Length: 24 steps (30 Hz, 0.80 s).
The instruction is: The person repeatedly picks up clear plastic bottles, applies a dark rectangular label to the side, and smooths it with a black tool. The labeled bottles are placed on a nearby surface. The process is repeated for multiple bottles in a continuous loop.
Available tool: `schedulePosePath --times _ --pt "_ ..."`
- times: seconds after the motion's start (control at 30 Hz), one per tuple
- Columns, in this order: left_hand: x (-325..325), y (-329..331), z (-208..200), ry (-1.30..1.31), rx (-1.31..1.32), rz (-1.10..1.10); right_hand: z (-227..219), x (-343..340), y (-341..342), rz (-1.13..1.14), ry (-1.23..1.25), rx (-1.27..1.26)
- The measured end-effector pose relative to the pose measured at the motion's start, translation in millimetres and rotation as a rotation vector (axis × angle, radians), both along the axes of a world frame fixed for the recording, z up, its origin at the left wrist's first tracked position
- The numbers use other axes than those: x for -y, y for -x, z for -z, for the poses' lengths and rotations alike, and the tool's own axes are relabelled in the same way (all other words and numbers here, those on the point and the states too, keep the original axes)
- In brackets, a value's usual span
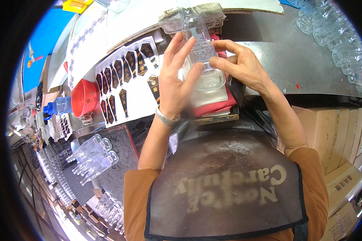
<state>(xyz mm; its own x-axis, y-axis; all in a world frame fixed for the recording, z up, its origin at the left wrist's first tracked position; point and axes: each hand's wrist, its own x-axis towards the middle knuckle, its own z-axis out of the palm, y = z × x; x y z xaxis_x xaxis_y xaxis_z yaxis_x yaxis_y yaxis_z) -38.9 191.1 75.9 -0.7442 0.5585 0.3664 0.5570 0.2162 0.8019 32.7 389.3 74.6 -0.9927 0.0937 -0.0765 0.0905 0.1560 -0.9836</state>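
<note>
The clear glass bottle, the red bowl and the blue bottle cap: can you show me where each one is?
clear glass bottle (200, 48): head view, on its white label, between both hands.
red bowl (83, 97): head view, on its inner wall, left of the sticker sheet.
blue bottle cap (48, 110): head view, on the cap's side.

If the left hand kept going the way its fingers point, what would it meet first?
The left hand already presses the clear glass bottle; straight on past it lies the folded grey cloth at the bench edge, though depth is unclear.
</note>
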Motion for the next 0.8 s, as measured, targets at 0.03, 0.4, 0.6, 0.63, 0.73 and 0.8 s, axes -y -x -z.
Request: schedulePosePath --times 0.03,0.4,0.6,0.63,0.73,0.8 --pt "0.0 0.0 0.7 -0.003 0.003 -0.001 0.8 -0.1 0.0 -0.003 -0.004 -0.011" --pt "-3.0 -1.1 -1.4 0.006 -0.017 -0.017 20.5 -30.9 0.8 0.326 0.665 -0.065" --pt "-3.2 -0.6 -0.7 0.006 -0.024 -0.005 -16.4 -20.9 20.4 0.218 -0.173 -0.362" --pt "-2.0 -0.2 -0.3 0.008 -0.035 -0.003 -19.0 -22.3 32.4 0.303 -0.176 -0.392" --pt "5.0 -4.7 0.4 -0.04 0.05 0.021 -49.5 -18.1 26.5 0.058 -0.341 -0.385" --pt "14.1 -7.9 5.6 0.044 0.038 0.088 -54.2 -14.7 26.4 0.013 -0.418 -0.407"
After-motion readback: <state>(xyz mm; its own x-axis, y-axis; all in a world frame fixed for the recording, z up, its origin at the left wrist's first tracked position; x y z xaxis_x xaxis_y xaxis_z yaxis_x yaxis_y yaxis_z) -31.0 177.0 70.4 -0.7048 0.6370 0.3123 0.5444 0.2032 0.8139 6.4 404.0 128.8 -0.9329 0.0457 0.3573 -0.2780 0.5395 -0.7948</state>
